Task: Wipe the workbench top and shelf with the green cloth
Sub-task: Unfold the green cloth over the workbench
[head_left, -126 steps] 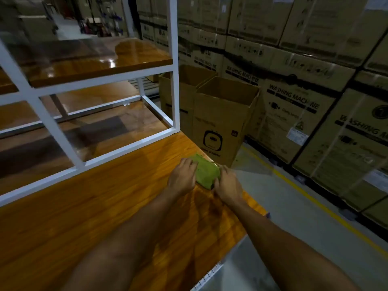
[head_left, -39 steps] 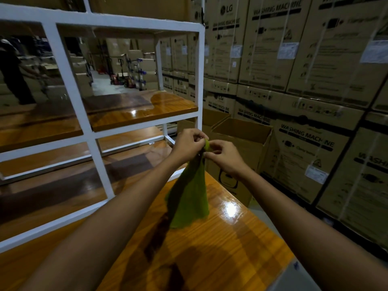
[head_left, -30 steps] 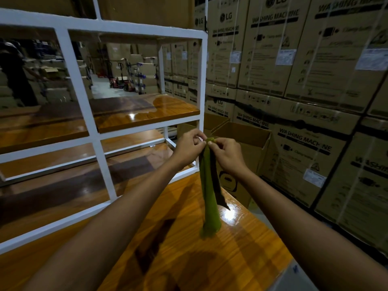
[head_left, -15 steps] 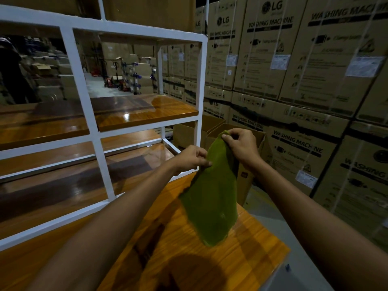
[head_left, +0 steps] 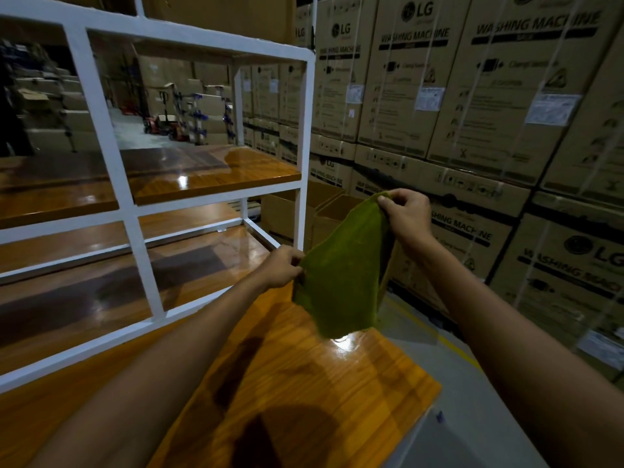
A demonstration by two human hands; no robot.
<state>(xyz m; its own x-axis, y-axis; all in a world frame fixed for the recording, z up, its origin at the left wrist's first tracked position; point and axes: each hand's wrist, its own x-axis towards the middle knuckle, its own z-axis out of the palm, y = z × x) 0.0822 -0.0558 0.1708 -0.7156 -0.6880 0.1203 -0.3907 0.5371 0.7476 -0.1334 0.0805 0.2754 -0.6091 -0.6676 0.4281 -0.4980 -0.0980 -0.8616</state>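
in the head view, the green cloth (head_left: pixel 341 278) hangs in the air above the right end of the workbench top (head_left: pixel 304 383), spread between both hands and touching no surface. the right hand (head_left: pixel 407 216) pinches the cloth's upper corner with curled fingers (held higher and farther right), while the left hand (head_left: pixel 282 266) grips its lower left edge, fingers curled round the fabric. the shelf (head_left: pixel 202 173) sits to the far left inside a white frame (head_left: pixel 305 130). stacked cardboard boxes (head_left: pixel 472 96) fill the right.
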